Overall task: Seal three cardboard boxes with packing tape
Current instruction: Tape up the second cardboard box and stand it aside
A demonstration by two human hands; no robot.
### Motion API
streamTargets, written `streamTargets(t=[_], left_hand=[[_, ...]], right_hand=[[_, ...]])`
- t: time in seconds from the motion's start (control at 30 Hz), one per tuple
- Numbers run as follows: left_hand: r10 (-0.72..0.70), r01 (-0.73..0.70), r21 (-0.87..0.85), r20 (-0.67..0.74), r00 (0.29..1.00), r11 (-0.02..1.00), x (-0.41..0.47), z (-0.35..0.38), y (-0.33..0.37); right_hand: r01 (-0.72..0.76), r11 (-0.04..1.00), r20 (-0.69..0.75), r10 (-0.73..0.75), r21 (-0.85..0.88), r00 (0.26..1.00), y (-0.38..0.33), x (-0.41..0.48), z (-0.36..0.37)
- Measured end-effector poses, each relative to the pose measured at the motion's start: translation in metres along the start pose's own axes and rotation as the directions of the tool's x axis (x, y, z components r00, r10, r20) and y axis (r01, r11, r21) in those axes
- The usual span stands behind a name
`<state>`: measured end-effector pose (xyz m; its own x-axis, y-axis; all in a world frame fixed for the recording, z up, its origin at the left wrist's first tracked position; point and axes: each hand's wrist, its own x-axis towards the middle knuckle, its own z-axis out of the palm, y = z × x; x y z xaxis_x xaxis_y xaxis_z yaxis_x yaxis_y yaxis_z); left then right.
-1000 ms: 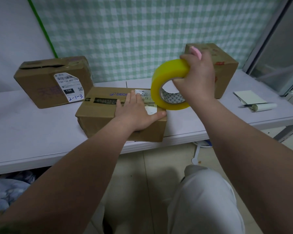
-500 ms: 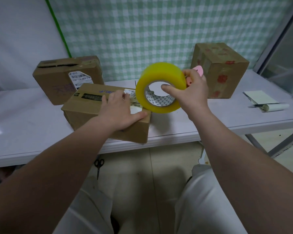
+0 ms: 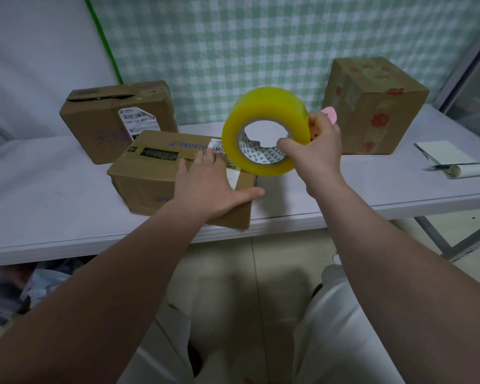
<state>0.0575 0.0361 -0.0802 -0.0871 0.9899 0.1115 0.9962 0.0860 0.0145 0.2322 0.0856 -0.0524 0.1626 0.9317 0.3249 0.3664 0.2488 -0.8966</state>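
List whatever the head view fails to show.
Head view only.
- Near box seam, right end: covered by left hand and tape roll.
- Pink item in right hand: mostly behind fingers and roll.
- Back-left box label: print too small.
- Bundle under table, left: blurred.

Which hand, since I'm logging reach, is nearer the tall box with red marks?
Right. The right hand, gripping the tape roll, is raised just left of the tall box; the left hand lies flat on the front box, farther left.
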Motion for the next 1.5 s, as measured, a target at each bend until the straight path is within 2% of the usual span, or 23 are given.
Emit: streamTargets(t=[0.23, 0.4, 0.57, 0.77, 1.07, 1.27, 1.5], left_hand=[[-0.019, 0.019, 0.016, -0.007, 1.000, 1.000, -0.002, -0.002, 0.003], [-0.024, 0.022, 0.027, 0.078, 0.997, 0.999, -0.003, -0.004, 0.002], [-0.025, 0.019, 0.044, 0.139, 0.990, 0.999, -0.003, -0.009, 0.007], [-0.029, 0.023, 0.035, 0.190, 0.981, 0.999, -0.003, -0.014, 0.009], [-0.039, 0.031, 0.031, 0.272, 0.962, 0.999, -0.002, -0.019, 0.020], [0.041, -0.047, 0.023, 0.212, 0.976, 0.999, -0.007, -0.013, 0.025], [0.167, -0.169, 0.006, 0.118, 0.979, 0.986, -0.008, -0.008, 0.035]], right_hand=[[0.136, 0.977, -0.009, -0.139, -0.161, 0.990, -0.012, 0.007, -0.012], [0.223, 0.931, 0.024, -0.225, -0.289, 0.974, -0.008, 0.013, -0.028], [0.186, 0.919, 0.022, -0.190, -0.347, 0.981, 0.009, 0.015, -0.046], [0.120, 0.945, 0.002, -0.125, -0.303, 0.992, 0.028, 0.005, -0.045], [0.126, 0.946, 0.022, -0.125, -0.300, 0.992, 0.048, -0.009, -0.036], [0.002, 0.978, -0.038, -0.010, -0.209, 0.999, 0.060, -0.026, -0.022], [-0.081, 0.972, -0.104, 0.060, -0.218, 0.993, 0.067, -0.036, -0.020]])
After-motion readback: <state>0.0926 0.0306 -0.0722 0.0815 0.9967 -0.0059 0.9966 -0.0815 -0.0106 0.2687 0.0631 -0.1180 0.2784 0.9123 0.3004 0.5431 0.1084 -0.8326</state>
